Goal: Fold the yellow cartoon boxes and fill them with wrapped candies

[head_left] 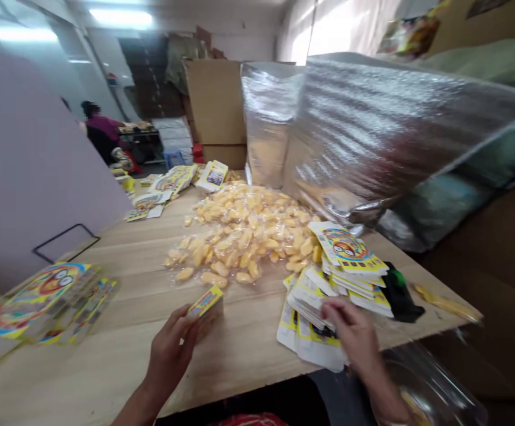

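My left hand (173, 340) is closed around a small printed box (206, 305), held upright just above the table, its yellow narrow face turned up. On the right, my right hand (353, 328) is at the near side of a loose pile of flat printed cartons (311, 296). Its fingers are curled and blurred, so whether they grip a carton is unclear. Beyond both hands lies a heap of yellow oval pieces (244, 236) in clear wrappers. More flat cartons (350, 248), printed with a cartoon face, are stacked behind my right hand.
Assembled-looking boxes (53, 302) stand at the left of the wooden table (137, 313), near a black wire frame (66, 242). More cartons (173, 180) lie at the far edge. Big silver bags (373, 130) rise behind the heap. A black object (399, 293) sits at the right edge. People sit far left.
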